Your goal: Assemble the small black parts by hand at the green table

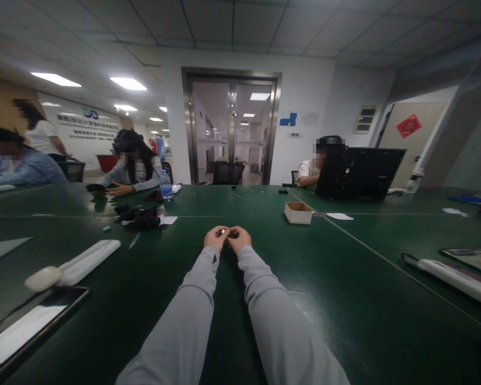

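My left hand (214, 238) and my right hand (241, 238) meet just above the green table (304, 267), straight ahead of me. Between the fingertips of both hands is a small dark piece (233, 234) with a shiny silvery part at the left hand's fingers. It is too small and too covered to tell its kind, or whether it is one piece or two. Both hands are closed, fingers curled around it. To the right and farther off stands a small open cardboard box (299, 213), apart from my hands.
Black gear (140, 216), a pen (134, 240) and a water bottle (166, 185) are at left. A phone (36, 326) and a white power strip (90, 262) lie nearer. A black monitor (364, 171) stands at far right, a white strip (457, 278) nearer. Other people sit across the table.
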`<move>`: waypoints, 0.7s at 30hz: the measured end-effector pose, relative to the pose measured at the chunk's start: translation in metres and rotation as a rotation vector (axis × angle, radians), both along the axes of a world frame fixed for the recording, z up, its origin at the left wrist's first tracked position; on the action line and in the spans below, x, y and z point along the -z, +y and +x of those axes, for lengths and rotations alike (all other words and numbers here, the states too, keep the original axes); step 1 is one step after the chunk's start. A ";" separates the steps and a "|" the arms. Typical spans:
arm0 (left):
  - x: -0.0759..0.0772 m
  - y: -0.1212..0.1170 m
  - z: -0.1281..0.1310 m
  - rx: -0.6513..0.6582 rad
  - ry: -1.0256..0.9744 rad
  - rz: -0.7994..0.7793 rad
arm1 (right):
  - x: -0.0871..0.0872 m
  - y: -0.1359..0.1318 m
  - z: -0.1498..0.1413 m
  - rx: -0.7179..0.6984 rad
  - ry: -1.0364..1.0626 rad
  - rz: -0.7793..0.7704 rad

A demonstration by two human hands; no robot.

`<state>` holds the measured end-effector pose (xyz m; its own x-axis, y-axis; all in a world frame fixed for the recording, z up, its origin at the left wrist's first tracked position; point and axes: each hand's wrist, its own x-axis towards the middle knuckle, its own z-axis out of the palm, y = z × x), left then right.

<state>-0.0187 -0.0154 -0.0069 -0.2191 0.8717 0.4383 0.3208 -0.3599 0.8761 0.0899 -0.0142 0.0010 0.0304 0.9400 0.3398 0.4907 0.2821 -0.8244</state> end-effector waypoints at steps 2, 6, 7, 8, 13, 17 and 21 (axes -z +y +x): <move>0.000 -0.001 -0.002 -0.015 -0.003 -0.006 | 0.000 0.001 0.002 -0.077 0.176 -0.085; 0.000 0.000 -0.004 -0.030 -0.010 -0.007 | -0.005 0.004 0.010 -0.239 0.469 -0.238; 0.000 0.001 -0.004 -0.011 -0.015 -0.010 | -0.006 0.005 0.012 -0.261 0.517 -0.263; 0.001 0.002 -0.004 0.013 -0.024 -0.014 | -0.006 0.007 0.014 -0.273 0.557 -0.280; 0.007 0.011 -0.003 0.119 -0.130 -0.020 | -0.002 0.015 0.018 -0.224 0.733 -0.305; 0.010 0.015 -0.005 0.072 -0.230 -0.041 | 0.002 0.017 0.018 -0.231 0.794 -0.310; 0.009 0.014 -0.007 0.086 -0.243 -0.060 | 0.001 0.014 0.019 -0.255 0.797 -0.313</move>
